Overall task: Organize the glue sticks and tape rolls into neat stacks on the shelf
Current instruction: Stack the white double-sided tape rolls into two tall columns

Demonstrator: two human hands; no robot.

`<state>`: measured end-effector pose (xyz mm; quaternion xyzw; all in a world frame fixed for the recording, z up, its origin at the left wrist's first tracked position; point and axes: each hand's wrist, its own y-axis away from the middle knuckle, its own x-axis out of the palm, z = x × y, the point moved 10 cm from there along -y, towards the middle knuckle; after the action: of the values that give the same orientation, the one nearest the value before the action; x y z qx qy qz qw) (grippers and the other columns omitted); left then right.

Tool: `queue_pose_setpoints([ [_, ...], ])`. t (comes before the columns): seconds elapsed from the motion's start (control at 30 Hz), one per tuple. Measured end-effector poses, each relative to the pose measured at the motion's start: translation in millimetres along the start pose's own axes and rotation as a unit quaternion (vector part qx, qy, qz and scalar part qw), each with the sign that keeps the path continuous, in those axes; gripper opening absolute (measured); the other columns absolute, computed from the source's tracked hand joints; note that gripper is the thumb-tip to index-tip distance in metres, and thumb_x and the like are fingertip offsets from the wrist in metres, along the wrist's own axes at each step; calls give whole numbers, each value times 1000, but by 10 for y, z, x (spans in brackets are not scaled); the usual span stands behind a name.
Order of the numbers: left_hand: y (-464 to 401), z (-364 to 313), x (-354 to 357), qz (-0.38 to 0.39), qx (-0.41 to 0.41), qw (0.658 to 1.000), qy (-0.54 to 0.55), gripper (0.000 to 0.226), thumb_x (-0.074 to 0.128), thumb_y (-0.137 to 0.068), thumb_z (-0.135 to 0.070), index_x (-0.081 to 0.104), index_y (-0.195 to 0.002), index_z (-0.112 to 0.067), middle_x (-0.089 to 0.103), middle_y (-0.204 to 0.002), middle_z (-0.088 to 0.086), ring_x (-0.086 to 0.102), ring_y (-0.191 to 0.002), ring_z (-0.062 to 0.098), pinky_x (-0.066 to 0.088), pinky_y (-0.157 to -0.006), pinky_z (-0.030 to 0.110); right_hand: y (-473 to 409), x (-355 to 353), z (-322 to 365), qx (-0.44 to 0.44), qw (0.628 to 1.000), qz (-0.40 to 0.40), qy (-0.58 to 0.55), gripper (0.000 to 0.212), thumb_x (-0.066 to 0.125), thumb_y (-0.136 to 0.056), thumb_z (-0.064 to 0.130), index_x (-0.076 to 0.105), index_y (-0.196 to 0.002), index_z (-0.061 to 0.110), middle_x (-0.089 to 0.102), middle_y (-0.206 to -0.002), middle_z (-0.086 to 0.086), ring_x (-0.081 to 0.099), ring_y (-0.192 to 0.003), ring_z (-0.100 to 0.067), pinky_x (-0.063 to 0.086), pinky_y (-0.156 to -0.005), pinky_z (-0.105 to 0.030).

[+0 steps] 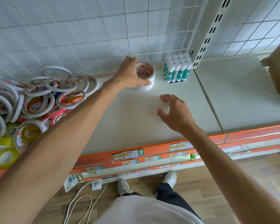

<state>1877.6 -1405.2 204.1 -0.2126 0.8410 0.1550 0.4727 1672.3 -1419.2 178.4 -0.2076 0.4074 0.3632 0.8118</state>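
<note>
Tape rolls (145, 76) are being built into a short stack at the back of the shelf (132, 117), close against the wire grid wall (87, 38), and that stack is gripped by the left hand (131, 75), thumb curled along its front edge and fingers wrapped over the far rim. The right hand (174, 110) hovers above bare shelf nearer the front edge, fingers loosely curved, nothing held. Just to the right of the stack, a block of glue sticks (177, 70) is seen standing upright, white caps up, already packed in tidy rows.

Over at the left, a loose heap of tape rolls (39, 101) is piled every which way, white, red and yellow, some flat, some tipped on edge.

These rolls are judged light and stiff, cardboard-cored, with smooth outer windings that could slide on one another. A hold across the outside rim, thumb opposite fingers, looks safest; the open core offers a second purchase. Narrow rolls are expected to topple if stacked off-centre, so each is best laid flat and squared. Glue sticks are judged light, hard and prone to rolling, better taken by the barrel.
</note>
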Motion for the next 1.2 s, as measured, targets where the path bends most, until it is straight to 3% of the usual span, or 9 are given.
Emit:
queue_pose_setpoints([
  [0.23, -38, 11, -26, 6, 4, 1000, 7, 92, 90, -64, -47, 46, -137, -11, 43, -133, 8, 45, -122, 22, 35, -91, 24, 9, 13, 5, 0, 1000, -5, 2, 48, 67, -89, 26, 57, -133, 10, 63, -127, -7, 59, -114, -22, 46, -97, -31],
  [0.37, 33, 2, -11, 23, 11, 1000, -2, 96, 91, -62, -48, 44, -137, -11, 43, -134, 8, 45, -120, 22, 40, -96, 30, 25, 21, 1, -2, 1000, -9, 4, 47, 67, -88, 24, 59, -132, 10, 63, -126, -6, 59, -114, -22, 44, -96, -30],
  [0.6, 149, 150, -70, 26, 29, 999, -34, 81, 86, -71, -26, 46, -138, -6, 54, -132, 15, 53, -118, 30, 42, -96, 31, -2, 71, 5, 8, 1000, -16, 17, 47, 66, -88, 26, 58, -133, 12, 61, -128, -4, 55, -117, -23, 43, -94, -29],
  [0.7, 127, 190, -136, 19, 16, 999, -26, 53, 79, -74, -17, 55, -120, -4, 63, -116, 14, 60, -100, 30, 50, -88, 37, 2, 96, -5, 11, 1000, -18, 18, 46, 66, -88, 25, 58, -132, 13, 60, -129, -4, 53, -118, -23, 42, -94, -29],
  [0.8, 156, 172, -185, 10, 13, 999, -28, 35, 79, -74, -17, 51, -94, -11, 63, -97, 15, 55, -83, 28, 46, -73, 34, 10, 116, -3, 14, 1000, -18, 17, 46, 66, -88, 25, 59, -132, 13, 59, -130, -5, 52, -120, -24, 41, -94, -28],
  [1.0, 260, 183, -164, -1, 13, 1000, 7, 51, 85, -74, -33, 61, -114, -11, 65, -105, 1, 62, -97, 25, 52, -87, 42, -35, 142, 86, 4, 999, 8, 36, 50, 66, -89, 31, 54, -136, 16, 56, -135, -5, 49, -124, -23, 44, -96, -33],
  [1.2, 226, 116, -186, 4, 10, 999, 35, 76, 90, -68, -33, 54, -130, -6, 63, -127, 11, 59, -115, 29, 50, -95, 44, -393, -84, 289, -19, 1000, -12, 13, 56, 68, -89, 25, 48, -138, 9, 54, -134, -11, 53, -120, -26, 41, -98, -32],
])
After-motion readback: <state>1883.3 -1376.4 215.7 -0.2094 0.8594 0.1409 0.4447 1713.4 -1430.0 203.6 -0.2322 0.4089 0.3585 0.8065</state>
